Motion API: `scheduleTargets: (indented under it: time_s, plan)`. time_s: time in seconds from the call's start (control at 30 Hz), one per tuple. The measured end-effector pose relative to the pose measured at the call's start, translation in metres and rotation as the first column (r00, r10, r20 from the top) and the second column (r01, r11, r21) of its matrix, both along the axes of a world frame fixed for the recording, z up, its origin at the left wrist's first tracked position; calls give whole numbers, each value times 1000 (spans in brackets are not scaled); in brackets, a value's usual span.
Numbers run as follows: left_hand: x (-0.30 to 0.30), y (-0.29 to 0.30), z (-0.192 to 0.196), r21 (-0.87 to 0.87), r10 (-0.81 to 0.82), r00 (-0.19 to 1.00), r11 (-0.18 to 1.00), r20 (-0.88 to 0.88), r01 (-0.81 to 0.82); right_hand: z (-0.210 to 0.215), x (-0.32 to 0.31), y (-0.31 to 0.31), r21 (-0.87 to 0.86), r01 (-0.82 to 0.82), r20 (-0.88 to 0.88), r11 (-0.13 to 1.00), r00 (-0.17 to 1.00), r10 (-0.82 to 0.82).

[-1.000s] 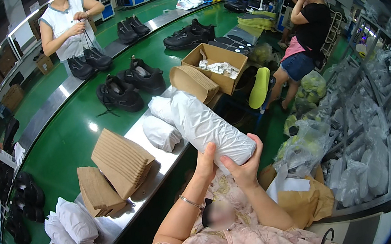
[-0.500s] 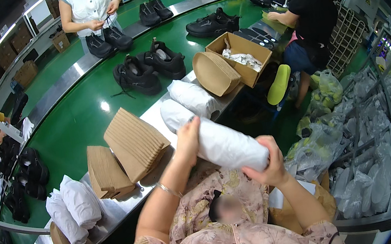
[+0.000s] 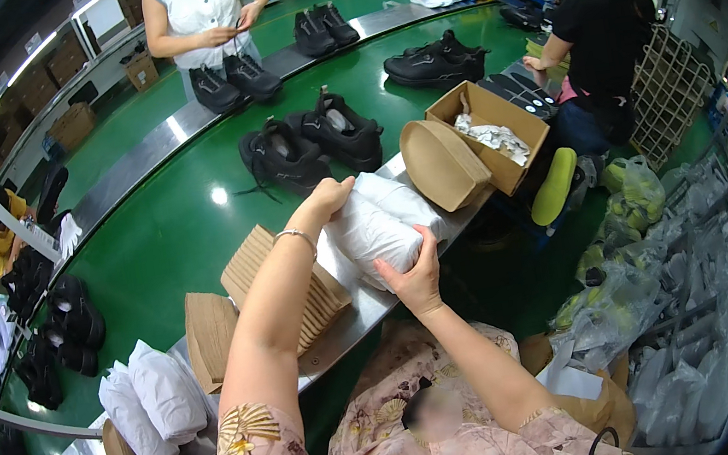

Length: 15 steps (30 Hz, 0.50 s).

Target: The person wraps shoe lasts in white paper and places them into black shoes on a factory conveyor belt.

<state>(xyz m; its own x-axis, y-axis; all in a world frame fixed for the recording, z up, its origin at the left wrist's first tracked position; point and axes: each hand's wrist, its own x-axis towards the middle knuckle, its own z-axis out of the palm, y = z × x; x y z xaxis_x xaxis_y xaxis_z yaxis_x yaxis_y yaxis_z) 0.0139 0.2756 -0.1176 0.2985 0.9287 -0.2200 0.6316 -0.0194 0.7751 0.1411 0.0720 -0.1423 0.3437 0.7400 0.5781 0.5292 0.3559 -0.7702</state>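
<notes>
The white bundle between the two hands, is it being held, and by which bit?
Yes, the left hand holds the white bundle at its far end, and the right hand holds its near end.

The white wrapped bundle (image 3: pixel 374 243), which you held up in front of your chest, is now lower and further forward, over the metal ledge (image 3: pixel 322 361), right beside a second bundle (image 3: pixel 407 203). Your left hand (image 3: pixel 332 197) has reached out to its upper left edge; your right hand (image 3: pixel 413 275) has moved forward with its near end. Your left forearm (image 3: pixel 274 301) now crosses the cardboard stack (image 3: pixel 326 300), partly covering it. The co-worker in black (image 3: pixel 604 49), hands raised to the head a second ago, has lowered them.
</notes>
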Motion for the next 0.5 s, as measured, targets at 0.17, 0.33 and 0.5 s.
scheduleTargets:
  time_s: [0.17,0.33,0.5]
  plan:
    - [-7,20,-52,44,-135,966,988,-220,149,-39,-19,-1,-60,88,71,994,994,-84]
    - [18,-4,-19,268,-40,937,953,-347,140,-46,-24,-6,-97,96,107,991,991,-86]
    - [-21,-75,133,673,37,993,733,109,-101,-21,-13,-26,-243,121,157,963,984,-84]
